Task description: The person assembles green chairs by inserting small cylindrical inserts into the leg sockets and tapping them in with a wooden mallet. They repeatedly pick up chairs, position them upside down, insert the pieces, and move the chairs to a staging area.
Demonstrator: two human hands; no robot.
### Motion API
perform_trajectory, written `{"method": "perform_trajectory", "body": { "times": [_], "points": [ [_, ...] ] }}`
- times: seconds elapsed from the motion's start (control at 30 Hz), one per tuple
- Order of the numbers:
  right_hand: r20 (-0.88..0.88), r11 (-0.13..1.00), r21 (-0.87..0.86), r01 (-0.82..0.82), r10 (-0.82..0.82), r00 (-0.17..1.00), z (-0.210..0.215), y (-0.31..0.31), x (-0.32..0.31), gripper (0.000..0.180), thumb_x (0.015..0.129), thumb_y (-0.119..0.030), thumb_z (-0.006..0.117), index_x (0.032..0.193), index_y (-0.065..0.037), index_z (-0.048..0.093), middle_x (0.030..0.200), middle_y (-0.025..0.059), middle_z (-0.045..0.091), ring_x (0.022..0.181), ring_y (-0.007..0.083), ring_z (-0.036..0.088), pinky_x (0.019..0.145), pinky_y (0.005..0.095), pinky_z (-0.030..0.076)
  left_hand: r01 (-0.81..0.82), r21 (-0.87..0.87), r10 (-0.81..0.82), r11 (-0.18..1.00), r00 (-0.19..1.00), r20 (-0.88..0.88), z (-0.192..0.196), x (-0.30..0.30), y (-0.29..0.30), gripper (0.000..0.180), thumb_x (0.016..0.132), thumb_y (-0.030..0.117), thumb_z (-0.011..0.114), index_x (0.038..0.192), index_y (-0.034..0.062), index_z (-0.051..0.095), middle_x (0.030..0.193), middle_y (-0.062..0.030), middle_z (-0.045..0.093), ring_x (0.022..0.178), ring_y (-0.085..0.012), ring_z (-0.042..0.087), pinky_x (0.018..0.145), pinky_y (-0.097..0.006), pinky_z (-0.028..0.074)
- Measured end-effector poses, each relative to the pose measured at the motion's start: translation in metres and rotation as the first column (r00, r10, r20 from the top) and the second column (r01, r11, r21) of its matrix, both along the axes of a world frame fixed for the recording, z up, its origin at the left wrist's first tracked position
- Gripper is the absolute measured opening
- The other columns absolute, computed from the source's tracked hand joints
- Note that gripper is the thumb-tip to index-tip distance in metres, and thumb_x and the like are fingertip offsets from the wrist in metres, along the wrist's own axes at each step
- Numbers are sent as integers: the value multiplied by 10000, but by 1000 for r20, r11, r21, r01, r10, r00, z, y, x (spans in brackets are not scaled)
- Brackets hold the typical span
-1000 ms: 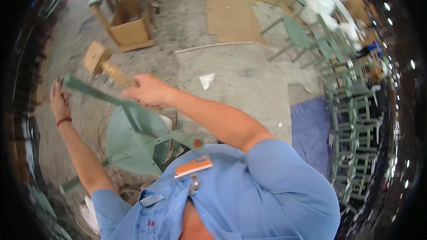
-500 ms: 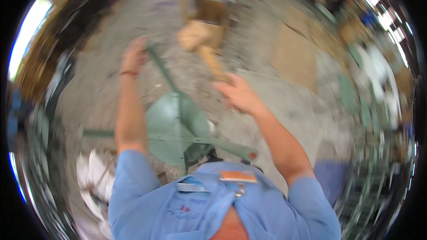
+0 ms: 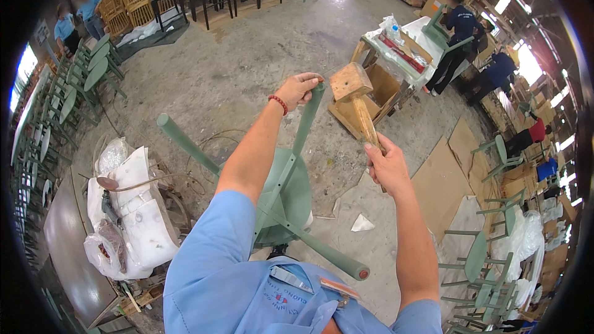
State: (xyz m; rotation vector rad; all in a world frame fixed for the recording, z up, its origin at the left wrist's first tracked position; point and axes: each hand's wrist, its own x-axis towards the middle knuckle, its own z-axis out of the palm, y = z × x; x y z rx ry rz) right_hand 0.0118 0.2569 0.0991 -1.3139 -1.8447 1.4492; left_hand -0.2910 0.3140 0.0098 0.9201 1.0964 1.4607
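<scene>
A green round-seated piece (image 3: 300, 195), chair or stool I cannot tell, is upside down in front of me with its legs splayed upward. My left hand (image 3: 298, 91), a red bead bracelet at its wrist, is closed at the tip of the far leg (image 3: 306, 120). Its fingertips pinch a small brown foot pad (image 3: 320, 79) at that leg's end. Gripped by the handle in my right hand (image 3: 388, 164) is a wooden mallet (image 3: 351, 83). The mallet's head is raised just right of the leg tip, apart from it. A similar brown pad (image 3: 364, 274) shows on the near right leg.
White-wrapped bundles (image 3: 133, 210) lie at the left beside a brown panel (image 3: 74, 247). A worktable (image 3: 396, 55) stands ahead right, with people (image 3: 461, 31) beyond it. Cardboard sheets (image 3: 442, 179) cover floor at right. Green chairs (image 3: 99, 71) line both sides.
The view has turned and sharpened, so both hands and the upturned piece appear farther right. The mallet head is closer to the leg tip. My left hand stays at that tip.
</scene>
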Motion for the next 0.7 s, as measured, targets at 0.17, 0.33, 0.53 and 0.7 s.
{"method": "perform_trajectory", "body": {
  "times": [0.17, 0.33, 0.53, 0.7],
  "points": [
    [63, 992, 126, -30, 22, 998, 7, 17, -16, 452, 931, -221, 571, 1349, -54, 522, 677, 10, 535, 541, 111, 507, 515, 291, 414, 14, -8, -15, 1000, 998, -54, 0, -4, 0, 340, 984, 169, 557, 1275, -6, 558, 802, 12, 550, 533, -60, 424, 452, -225, 306],
    [291, 940, 328, -94, -6, 957, 18, 42, -25, 476, 917, -248, 565, 1341, -35, 527, 865, 137, 672, 772, 246, 644, 743, 353, 490, 2, -12, -3, 1000, 997, -75, 0, 1, 0, 335, 986, 164, 551, 1272, -9, 564, 794, 15, 547, 532, -57, 428, 453, -227, 306],
    [365, 878, 438, -192, 21, 931, 27, 49, -32, 504, 913, -268, 565, 1361, -42, 510, 1211, 256, 609, 1138, 386, 578, 957, 394, 438, -18, -6, 18, 1000, 999, -30, 1, 2, 0, 354, 993, 158, 538, 1304, -12, 545, 811, 13, 554, 523, -52, 425, 449, -226, 315],
    [387, 913, 372, -170, 14, 922, 35, 43, -33, 510, 920, -279, 561, 1370, -46, 502, 1240, 245, 599, 1155, 377, 578, 967, 392, 440, -5, -7, 4, 1000, 999, -49, 1, 2, -1, 356, 994, 154, 535, 1308, -11, 545, 806, 15, 551, 522, -51, 425, 449, -225, 317]
  ]
}}
